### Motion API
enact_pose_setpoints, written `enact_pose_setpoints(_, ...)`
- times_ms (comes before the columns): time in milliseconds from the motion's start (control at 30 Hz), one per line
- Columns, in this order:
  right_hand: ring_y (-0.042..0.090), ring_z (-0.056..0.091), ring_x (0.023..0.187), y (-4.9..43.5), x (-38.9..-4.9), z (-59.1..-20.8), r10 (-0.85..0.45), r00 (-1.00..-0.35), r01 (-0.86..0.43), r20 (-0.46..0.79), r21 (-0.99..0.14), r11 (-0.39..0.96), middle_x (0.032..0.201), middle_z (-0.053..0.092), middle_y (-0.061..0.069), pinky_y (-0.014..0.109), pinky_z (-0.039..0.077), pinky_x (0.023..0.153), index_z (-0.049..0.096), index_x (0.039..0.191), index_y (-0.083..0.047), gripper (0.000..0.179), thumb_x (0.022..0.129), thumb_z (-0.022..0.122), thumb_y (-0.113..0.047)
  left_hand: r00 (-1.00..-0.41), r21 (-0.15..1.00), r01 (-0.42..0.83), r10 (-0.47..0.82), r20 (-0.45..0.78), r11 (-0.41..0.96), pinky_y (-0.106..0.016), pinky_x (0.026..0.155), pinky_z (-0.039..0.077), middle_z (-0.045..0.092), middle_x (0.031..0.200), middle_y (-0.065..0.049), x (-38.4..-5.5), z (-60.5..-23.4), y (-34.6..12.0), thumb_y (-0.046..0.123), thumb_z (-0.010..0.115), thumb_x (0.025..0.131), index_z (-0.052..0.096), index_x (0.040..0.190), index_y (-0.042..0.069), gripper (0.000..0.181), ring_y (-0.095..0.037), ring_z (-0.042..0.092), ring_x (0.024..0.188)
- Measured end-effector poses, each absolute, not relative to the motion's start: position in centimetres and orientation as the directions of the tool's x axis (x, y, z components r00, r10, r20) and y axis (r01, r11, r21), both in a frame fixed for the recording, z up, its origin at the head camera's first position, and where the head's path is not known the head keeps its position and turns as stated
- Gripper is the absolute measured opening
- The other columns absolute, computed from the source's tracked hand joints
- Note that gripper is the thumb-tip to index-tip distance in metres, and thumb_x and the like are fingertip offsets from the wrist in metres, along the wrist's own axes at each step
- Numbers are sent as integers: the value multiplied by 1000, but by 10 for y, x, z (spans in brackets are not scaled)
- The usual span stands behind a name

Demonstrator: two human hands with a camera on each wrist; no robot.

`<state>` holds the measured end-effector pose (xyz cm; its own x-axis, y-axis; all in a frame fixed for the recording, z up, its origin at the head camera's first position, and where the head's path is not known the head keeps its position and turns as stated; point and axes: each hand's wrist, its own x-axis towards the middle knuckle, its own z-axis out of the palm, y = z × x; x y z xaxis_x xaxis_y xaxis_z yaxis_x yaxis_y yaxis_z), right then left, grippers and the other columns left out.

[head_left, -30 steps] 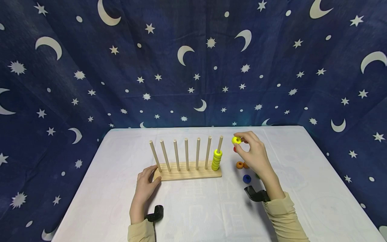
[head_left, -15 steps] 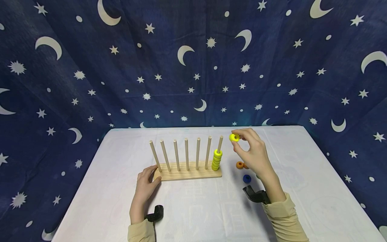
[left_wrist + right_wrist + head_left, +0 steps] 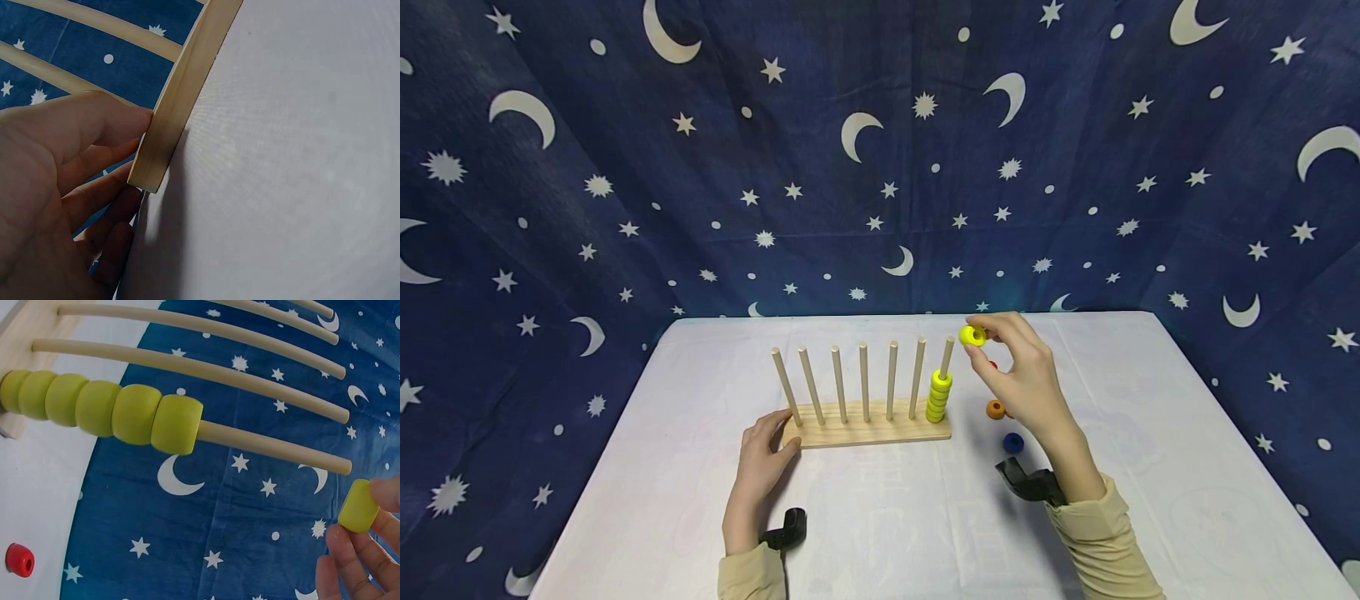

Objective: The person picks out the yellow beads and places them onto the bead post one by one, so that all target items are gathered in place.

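A wooden peg rack (image 3: 867, 432) with several upright pegs stands mid-table. Its rightmost peg carries a stack of yellow beads (image 3: 937, 398), with the peg's top bare above them. Between thumb and fingertips my right hand (image 3: 1028, 379) pinches a loose yellow bead (image 3: 968, 335), just right of that peg's tip. In the right wrist view, this bead (image 3: 359, 506) is apart from the peg (image 3: 275, 447). My left hand (image 3: 762, 462) holds the rack's left end, thumb at the front edge and fingers behind. The left wrist view shows its thumb (image 3: 115, 122) against the base (image 3: 165, 128).
Right of the rack, under and beside my right arm, lie a blue bead (image 3: 1012, 442), an orange bead (image 3: 995, 409) and a red bead (image 3: 20, 560). Part of another orange bead shows behind the hand. A star-patterned cloth (image 3: 880, 167) hangs behind the white table (image 3: 880, 533).
My right hand has moved left and slightly up with the yellow bead, closer to the rightmost peg's tip. The left hand and the rack have stayed in place.
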<state>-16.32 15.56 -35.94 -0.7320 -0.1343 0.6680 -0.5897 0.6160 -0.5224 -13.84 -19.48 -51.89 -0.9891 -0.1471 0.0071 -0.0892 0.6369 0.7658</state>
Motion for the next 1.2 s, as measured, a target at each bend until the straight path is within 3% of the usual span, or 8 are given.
enact_pose_setpoints(233,13,55,96,151,-162,-357,-141,-754,-573,642,-536,620,105,62,2,32,49,86,65,117,-10,35,83,71,-7,-989,761,-93,-147,3,642,-59,111,27,47,144,-16,-138,-519,-194,15,65,85,52,136,6,52,-36,34,134)
enact_pose_setpoints(567,13,55,96,147,-166,-360,-154,-763,-583,628,-566,583,105,63,2,21,45,87,65,118,-11,37,82,72,-5,-990,759,-89,-142,4,645,-59,110,28,47,144,-16,-138,-520,-195,15,65,86,52,136,5,53,-36,35,133)
enact_pose_setpoints(1200,13,56,95,140,-168,-363,-174,-762,-595,624,-569,567,105,64,0,23,46,86,66,115,-10,35,82,73,-7,-989,764,-91,-150,8,638,-60,110,28,48,143,-16,-138,-520,-194,15,65,85,53,136,6,52,-36,35,133)
